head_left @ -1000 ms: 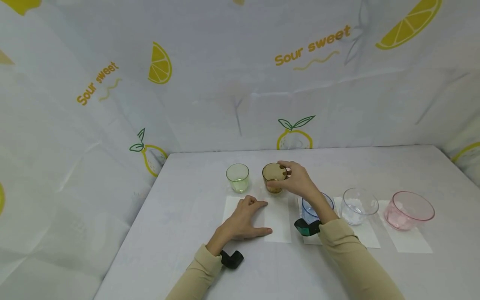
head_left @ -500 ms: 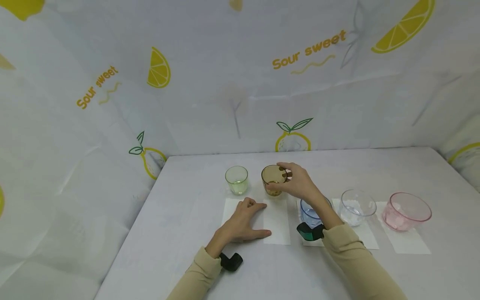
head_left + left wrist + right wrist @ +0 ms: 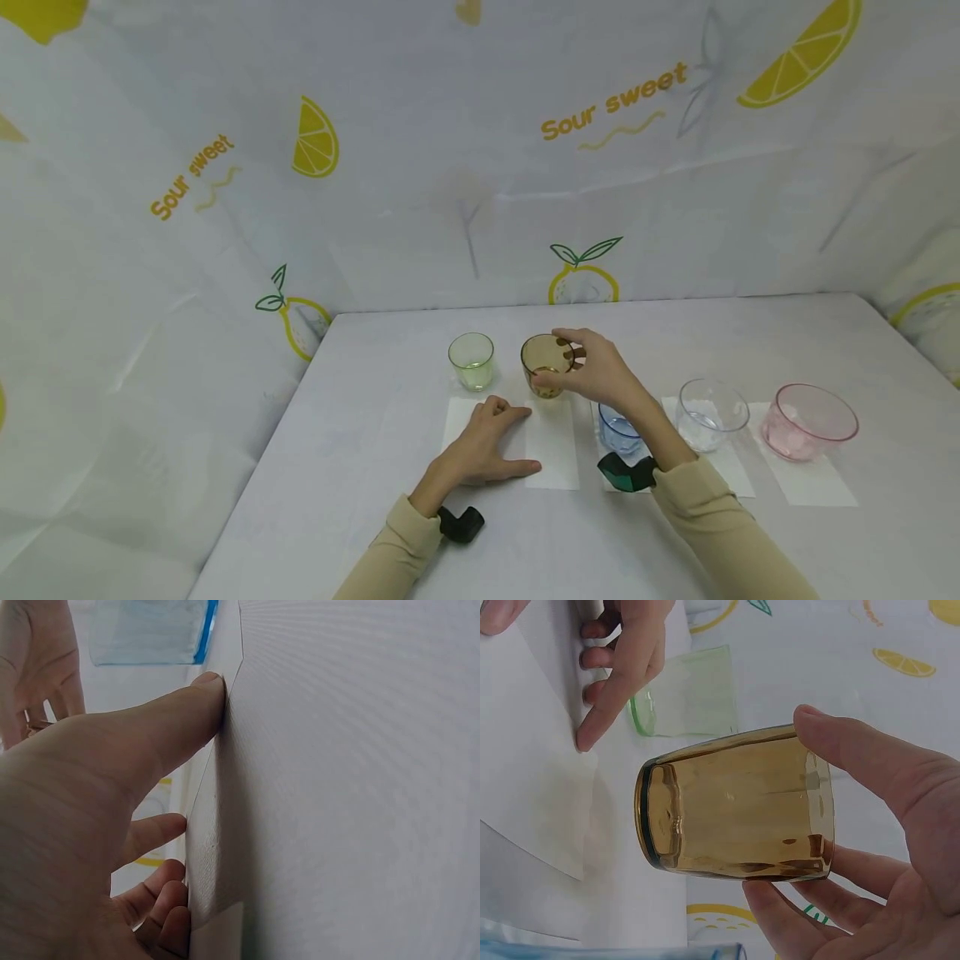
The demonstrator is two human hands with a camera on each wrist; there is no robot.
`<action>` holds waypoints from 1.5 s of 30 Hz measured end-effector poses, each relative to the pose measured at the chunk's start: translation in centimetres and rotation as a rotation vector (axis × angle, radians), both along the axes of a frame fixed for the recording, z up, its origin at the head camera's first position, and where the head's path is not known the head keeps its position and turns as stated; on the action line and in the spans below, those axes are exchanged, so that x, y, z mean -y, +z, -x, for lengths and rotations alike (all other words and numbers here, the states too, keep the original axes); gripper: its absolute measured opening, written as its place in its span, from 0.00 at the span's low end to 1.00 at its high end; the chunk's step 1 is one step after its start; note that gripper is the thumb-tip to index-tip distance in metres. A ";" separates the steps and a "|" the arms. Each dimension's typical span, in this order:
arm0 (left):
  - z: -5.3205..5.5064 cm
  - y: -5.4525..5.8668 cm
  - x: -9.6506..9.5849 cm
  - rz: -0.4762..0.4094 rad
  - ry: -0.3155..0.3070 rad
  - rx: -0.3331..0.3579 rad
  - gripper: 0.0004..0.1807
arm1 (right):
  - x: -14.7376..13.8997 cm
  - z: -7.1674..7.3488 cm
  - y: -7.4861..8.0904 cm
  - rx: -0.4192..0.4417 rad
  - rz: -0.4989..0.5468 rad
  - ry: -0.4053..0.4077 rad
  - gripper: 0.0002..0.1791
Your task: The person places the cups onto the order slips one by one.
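Note:
My right hand (image 3: pixel 600 371) grips an amber glass tumbler (image 3: pixel 735 802) near its rim, thumb on one side and fingers on the other. The right wrist view has its base apart from the tabletop, just behind a white paper sheet (image 3: pixel 553 450). My left hand (image 3: pixel 483 442) rests on the paper, thumb and index finger stretched out, the other fingers bent. In the left wrist view the thumb (image 3: pixel 172 720) touches the sheet. A green glass (image 3: pixel 472 362) stands left of the amber one. My right forearm partly hides a blue glass (image 3: pixel 618 429).
To the right, a clear glass bowl (image 3: pixel 712 417) and a pink glass bowl (image 3: pixel 806 425) stand on further white paper sheets (image 3: pixel 825 487). A white cloth printed with lemons (image 3: pixel 450 167) hangs behind the white table (image 3: pixel 337 450) and along its left side.
The amber tumbler has come slightly nearer to the paper in my right hand. My left hand keeps its place on the sheet. The head view has shifted a little.

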State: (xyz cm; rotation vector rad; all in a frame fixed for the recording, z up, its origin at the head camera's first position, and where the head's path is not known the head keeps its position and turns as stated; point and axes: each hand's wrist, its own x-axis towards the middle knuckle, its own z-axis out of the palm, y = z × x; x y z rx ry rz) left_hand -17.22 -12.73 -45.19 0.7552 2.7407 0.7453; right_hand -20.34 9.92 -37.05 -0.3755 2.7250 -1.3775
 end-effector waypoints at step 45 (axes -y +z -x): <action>0.3 -0.1 0.1 -0.011 -0.015 -0.006 0.44 | -0.5 -4.4 -0.3 0.017 0.038 0.118 0.45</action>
